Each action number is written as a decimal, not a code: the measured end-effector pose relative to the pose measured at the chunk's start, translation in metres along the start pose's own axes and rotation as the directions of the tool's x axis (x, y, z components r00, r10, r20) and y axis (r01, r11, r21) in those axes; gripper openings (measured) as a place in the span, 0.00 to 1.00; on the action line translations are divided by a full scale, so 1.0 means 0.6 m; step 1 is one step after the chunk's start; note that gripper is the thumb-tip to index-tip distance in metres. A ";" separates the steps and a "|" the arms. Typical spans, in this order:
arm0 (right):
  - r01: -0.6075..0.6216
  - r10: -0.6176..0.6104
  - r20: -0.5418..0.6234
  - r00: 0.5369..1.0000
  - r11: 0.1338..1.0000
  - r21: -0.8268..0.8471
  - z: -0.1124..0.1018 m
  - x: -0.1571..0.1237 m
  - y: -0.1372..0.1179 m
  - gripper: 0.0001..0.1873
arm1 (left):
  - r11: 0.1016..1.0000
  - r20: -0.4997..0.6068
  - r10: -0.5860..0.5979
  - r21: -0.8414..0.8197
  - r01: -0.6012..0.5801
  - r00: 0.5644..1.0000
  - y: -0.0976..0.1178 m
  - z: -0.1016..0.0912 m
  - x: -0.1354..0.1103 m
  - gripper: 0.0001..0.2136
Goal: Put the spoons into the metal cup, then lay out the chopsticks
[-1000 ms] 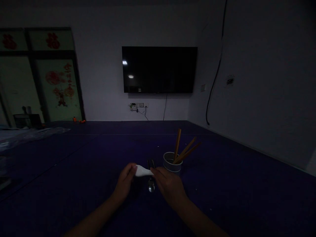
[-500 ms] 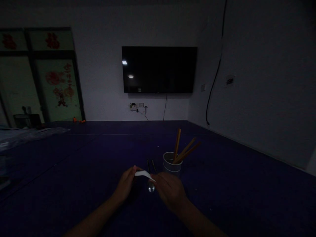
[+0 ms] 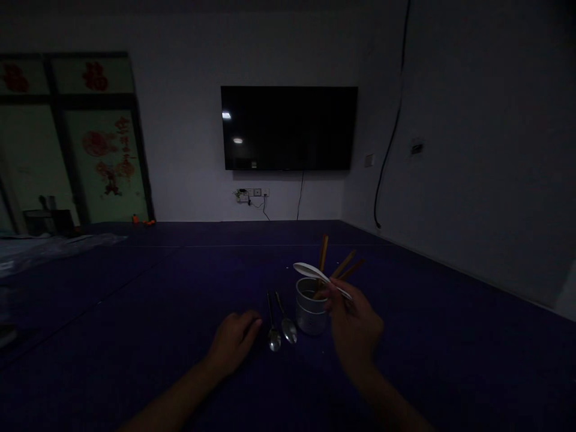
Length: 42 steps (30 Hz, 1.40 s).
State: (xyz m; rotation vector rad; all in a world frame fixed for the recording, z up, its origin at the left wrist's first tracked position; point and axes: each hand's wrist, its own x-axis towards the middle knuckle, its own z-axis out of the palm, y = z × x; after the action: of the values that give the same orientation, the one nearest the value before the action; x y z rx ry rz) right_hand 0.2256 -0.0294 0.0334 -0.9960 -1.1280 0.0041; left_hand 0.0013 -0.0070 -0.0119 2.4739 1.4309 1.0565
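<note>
My right hand [image 3: 355, 327] grips a white spoon [image 3: 315, 275] by its handle, bowl end raised over the round metal cup [image 3: 309, 313]. Several wooden chopsticks [image 3: 335, 267] stand in that cup, leaning right. Two metal spoons [image 3: 281, 327] lie side by side on the dark purple mat [image 3: 135, 312], just left of the cup. My left hand [image 3: 234, 339] rests on the mat next to those spoons, fingers curled loosely, holding nothing.
The room is dim. A black TV [image 3: 288, 127] hangs on the far wall above a power socket [image 3: 252, 193]. A cabinet with red decorations [image 3: 76, 138] stands at the left. Clear plastic sheeting [image 3: 40, 246] lies at the mat's left edge.
My left hand let go of the white spoon and dropped onto the mat. My right hand carried the spoon up and right, over the metal cup. The two metal spoons are now uncovered.
</note>
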 end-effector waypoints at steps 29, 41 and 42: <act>0.179 -0.099 0.293 0.951 0.949 -0.259 0.013 0.008 0.036 0.23 | 0.997 0.104 0.060 0.039 -0.065 0.993 0.002 0.003 0.003 0.16; 0.256 -0.060 0.358 0.932 0.806 -0.533 0.012 0.007 0.033 0.22 | 0.994 0.248 0.010 0.099 -0.035 0.969 0.001 0.003 0.006 0.16; 0.259 -0.049 0.363 0.930 0.790 -0.556 0.012 0.006 0.032 0.22 | 0.994 0.259 0.004 0.106 -0.032 0.966 0.002 0.003 0.006 0.16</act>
State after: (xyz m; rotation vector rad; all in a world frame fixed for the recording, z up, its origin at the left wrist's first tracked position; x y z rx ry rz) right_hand 0.2309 -0.0114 0.0239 -1.4995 -1.5733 -0.3539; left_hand 0.0042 -0.0043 -0.0111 2.5865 1.4216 0.6422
